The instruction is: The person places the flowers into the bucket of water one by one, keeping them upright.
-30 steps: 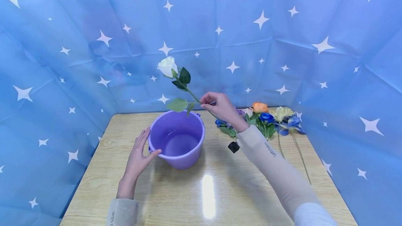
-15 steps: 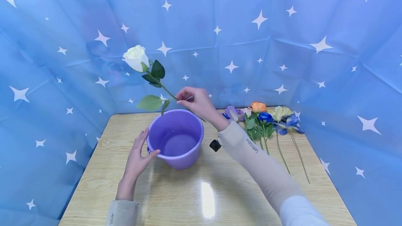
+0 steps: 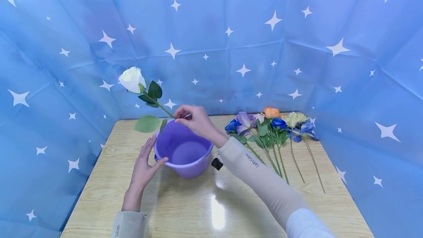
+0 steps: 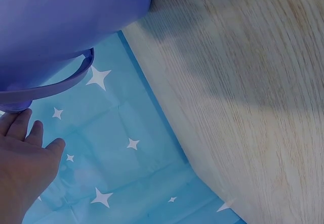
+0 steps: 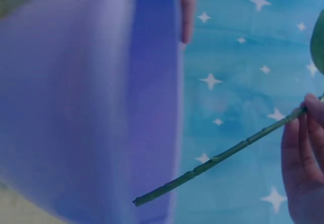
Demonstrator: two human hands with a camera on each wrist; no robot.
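Note:
My right hand (image 3: 198, 122) pinches the green stem of a white rose (image 3: 133, 80) between thumb and fingertips, above the back rim of a purple bucket (image 3: 191, 172). The bloom leans up and left, beyond the bucket's left side. In the right wrist view, the bare lower stem (image 5: 217, 159) slants down, its cut end over the bucket mouth. My left hand (image 3: 143, 168) rests on the bucket's left rim, fingers extended along the outside and thumb at the front edge. The left wrist view shows the bucket's handle (image 4: 55, 88) just above the left fingertips.
Several artificial flowers lie on the right of the wooden table (image 3: 109, 179): an orange bloom (image 3: 272, 112), a purple one (image 3: 246, 121), a pale yellow one (image 3: 295, 119) and blue ones (image 3: 279, 123), stems toward the front. A blue star-patterned cloth (image 3: 224, 21) hangs around the table.
My right hand has carried the white rose leftward from beside the flowers to above the bucket, and has lowered it in the last half second. My left hand has stayed on the rim.

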